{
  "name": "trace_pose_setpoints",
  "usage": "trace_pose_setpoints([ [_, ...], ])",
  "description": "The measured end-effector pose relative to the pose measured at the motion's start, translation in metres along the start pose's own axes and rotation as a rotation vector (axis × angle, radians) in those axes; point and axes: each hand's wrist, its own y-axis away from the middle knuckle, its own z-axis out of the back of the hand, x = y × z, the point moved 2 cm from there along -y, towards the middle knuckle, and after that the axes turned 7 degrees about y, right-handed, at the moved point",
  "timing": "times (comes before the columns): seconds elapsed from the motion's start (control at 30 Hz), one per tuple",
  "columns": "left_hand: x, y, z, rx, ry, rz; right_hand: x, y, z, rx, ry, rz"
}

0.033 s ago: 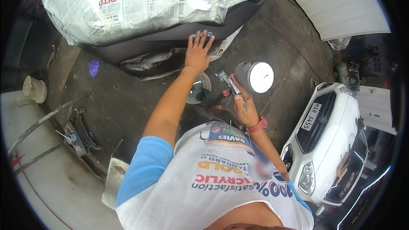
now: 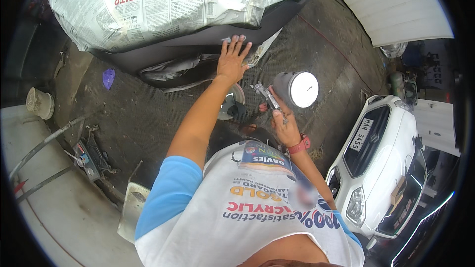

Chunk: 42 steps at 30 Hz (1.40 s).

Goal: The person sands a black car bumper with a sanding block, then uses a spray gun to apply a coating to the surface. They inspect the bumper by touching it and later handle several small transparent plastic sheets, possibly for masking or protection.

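Observation:
My left hand (image 2: 232, 62) lies with its fingers spread against the dark grey car bumper (image 2: 198, 45), holding nothing. Just by its fingertips, pale marks (image 2: 227, 40) show on the grey surface. Newspaper masking (image 2: 173, 5) covers the area above the bumper. Lower and to the right, my right hand (image 2: 285, 124) is closed round a metal spray gun (image 2: 267, 97), whose head points up and left toward the bumper. Part of the gun's grip is hidden by the fingers. A red band (image 2: 299, 145) circles my right wrist.
Beside the gun stands a grey pail (image 2: 283, 86) with a bright white round top. A round basin (image 2: 239, 92) sits below my left forearm. A red hose (image 2: 326, 41) crosses the floor, and a white car (image 2: 368, 168) is at right. A dirty bucket (image 2: 40, 104) lies far left.
My left hand has shifted slightly to the right along the bumper, and pale marks by its fingertips now show more. The right hand and spray gun have hardly moved.

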Motion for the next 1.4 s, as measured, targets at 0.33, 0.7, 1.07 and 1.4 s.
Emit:
trace_pose_setpoints([
  [0.33,-0.017,0.049,-0.053,0.103,0.139,-0.265,-0.059,0.060,0.037,-0.185,0.042,-0.073],
  [0.7,0.063,0.520,-0.219,1.218,0.102,0.609,-0.268,0.229,0.124,-1.153,-0.394,-0.484],
  [1.07,-0.148,0.404,-0.168,1.086,0.128,0.359,-0.511,0.409,0.201,-2.217,-1.083,-0.562],
  [1.4,-0.353,0.387,-0.258,1.530,0.254,-0.543,-0.637,0.520,0.027,-2.540,-1.203,-0.865],
])
